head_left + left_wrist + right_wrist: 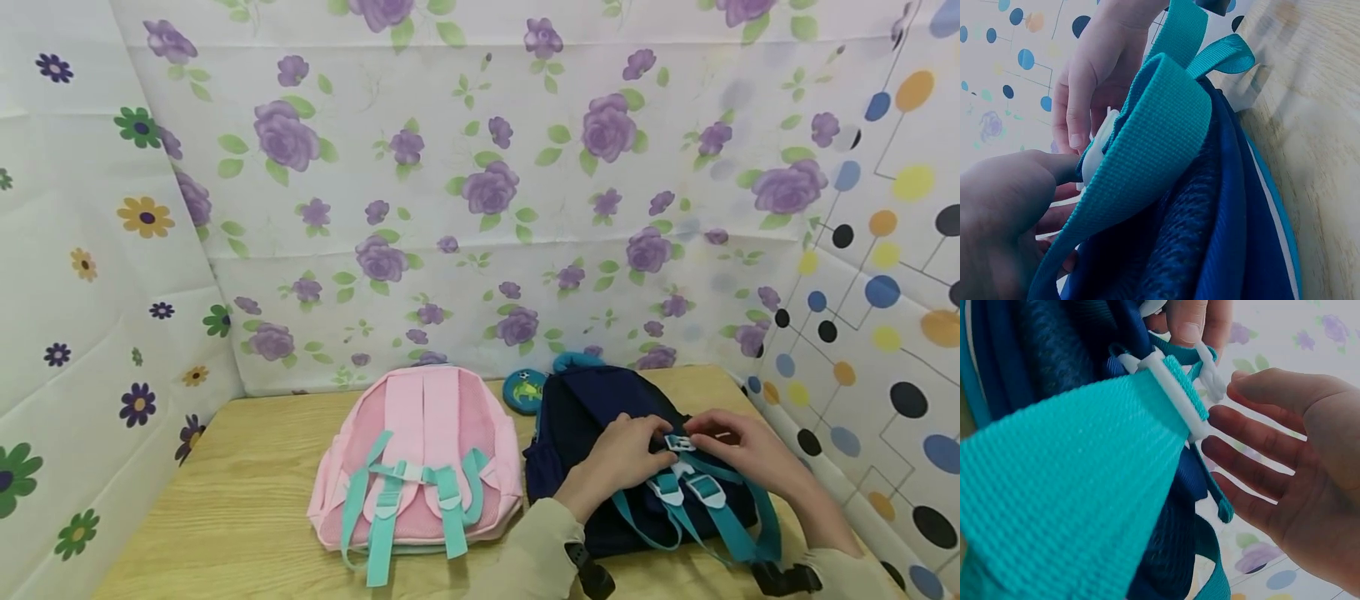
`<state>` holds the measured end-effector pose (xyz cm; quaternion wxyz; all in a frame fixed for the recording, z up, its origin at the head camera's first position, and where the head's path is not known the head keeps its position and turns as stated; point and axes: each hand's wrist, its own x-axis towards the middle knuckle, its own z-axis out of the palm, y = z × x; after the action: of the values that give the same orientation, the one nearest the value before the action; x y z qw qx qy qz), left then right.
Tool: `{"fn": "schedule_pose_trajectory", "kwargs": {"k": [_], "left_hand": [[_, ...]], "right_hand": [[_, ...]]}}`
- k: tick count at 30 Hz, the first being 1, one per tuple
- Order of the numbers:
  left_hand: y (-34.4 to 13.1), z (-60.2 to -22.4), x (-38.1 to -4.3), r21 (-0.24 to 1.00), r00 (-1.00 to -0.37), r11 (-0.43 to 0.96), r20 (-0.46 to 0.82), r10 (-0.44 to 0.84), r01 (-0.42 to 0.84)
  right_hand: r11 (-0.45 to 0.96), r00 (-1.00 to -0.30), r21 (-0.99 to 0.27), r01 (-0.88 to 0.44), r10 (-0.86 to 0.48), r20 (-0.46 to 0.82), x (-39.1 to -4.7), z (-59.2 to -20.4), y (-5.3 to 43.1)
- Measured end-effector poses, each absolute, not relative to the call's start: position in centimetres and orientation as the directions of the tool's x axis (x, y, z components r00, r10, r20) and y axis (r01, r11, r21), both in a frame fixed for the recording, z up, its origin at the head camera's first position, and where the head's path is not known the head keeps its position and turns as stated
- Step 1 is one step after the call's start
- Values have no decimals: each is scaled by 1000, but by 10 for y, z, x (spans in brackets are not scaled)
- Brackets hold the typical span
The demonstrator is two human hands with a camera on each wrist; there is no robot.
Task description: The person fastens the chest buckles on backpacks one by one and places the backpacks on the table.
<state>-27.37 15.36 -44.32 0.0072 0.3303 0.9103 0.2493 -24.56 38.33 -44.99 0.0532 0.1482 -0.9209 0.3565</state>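
A dark navy backpack point(592, 408) with teal straps lies on the table at the right, its strap side up. My left hand point(626, 454) pinches a white plastic buckle point(680, 443) on a teal chest strap, thumb and fingertips at its near end. At the buckle's other end is my right hand point(738, 446). In the right wrist view the right hand's fingers point(1254, 428) are extended and spread, thumb tip close by the white buckle point(1211, 378). A teal strap with a white adjuster point(1175, 394) crosses in front there. In the left wrist view a broad strap point(1147, 144) partly hides the buckle.
A pink backpack point(423, 400) with teal straps and a fastened white chest clip stands left of the navy one. A round blue tag point(523, 392) with a green turtle-like picture lies behind them. Patterned cloth point(487, 183) walls the wooden table point(247, 467) on three sides.
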Motion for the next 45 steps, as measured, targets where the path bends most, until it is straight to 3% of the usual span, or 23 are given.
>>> {"fn": "schedule_pose_trajectory", "kwargs": {"k": [14,26,35,45], "left_hand": [[150,-442,-272,410,-764,658,188,617,632],[129,-443,-274,564,-754,556,197,627,610],[103,-448,-279,770,-740,372,187,646,519],[94,-474,-277,728,-767,493,71,638,477]], "right_hand": [[687,-958,-669,-282,-239,159,-244,-453,387],[681,-947,-668,-300,-296,124,-245,-453,386],[666,-932,-676,-314,-354,84,-244,-453,385],[651,-914,-679,-340,-398,76,-244,-459,382]]}}
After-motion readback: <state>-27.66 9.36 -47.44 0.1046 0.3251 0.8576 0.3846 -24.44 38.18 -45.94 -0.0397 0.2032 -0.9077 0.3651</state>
